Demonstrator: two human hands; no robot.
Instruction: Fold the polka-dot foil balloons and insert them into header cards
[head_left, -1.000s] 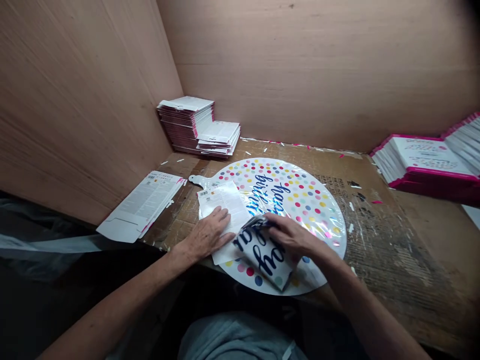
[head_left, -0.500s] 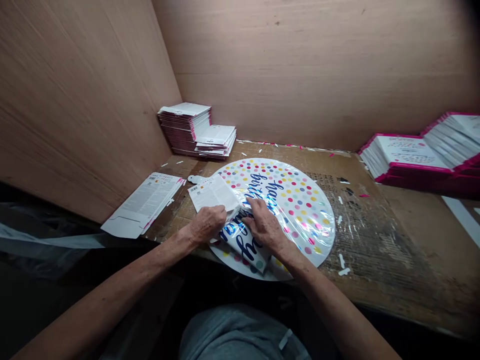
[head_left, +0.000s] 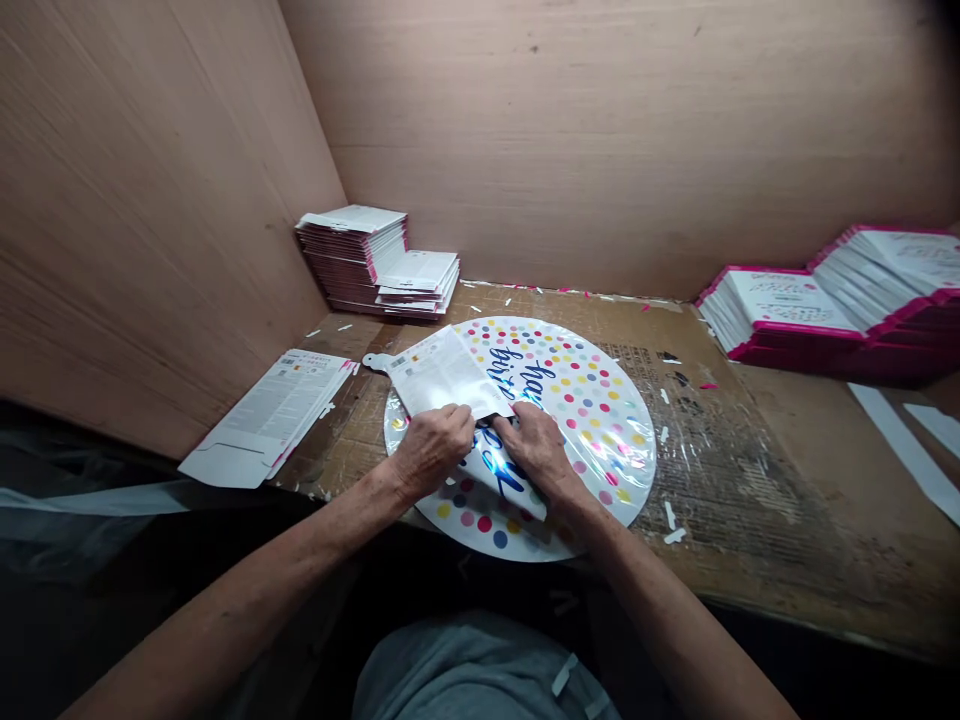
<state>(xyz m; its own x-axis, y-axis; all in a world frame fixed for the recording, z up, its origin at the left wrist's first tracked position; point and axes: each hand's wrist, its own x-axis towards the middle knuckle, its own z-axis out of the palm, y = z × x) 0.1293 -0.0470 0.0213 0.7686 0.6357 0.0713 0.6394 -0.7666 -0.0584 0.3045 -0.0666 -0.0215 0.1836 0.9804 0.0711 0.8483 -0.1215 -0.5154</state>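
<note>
Left hand (head_left: pixel 433 450), fingers curled closed, pinches the flat paper sleeve (head_left: pixel 444 368); right hand (head_left: pixel 534 448), partly curled, grips glossy folded foil (head_left: pixel 501 468), obscuring its lettering. Beneath, the sleeve covers the dotted disc's (head_left: pixel 600 430) ten o'clock. Pink-edged packets (head_left: pixel 795 305) are cropped at two o'clock.

Single head cam, worn up top, looks fwd + down at workbench (head_left: pixel 720 450), close-ish.
</note>
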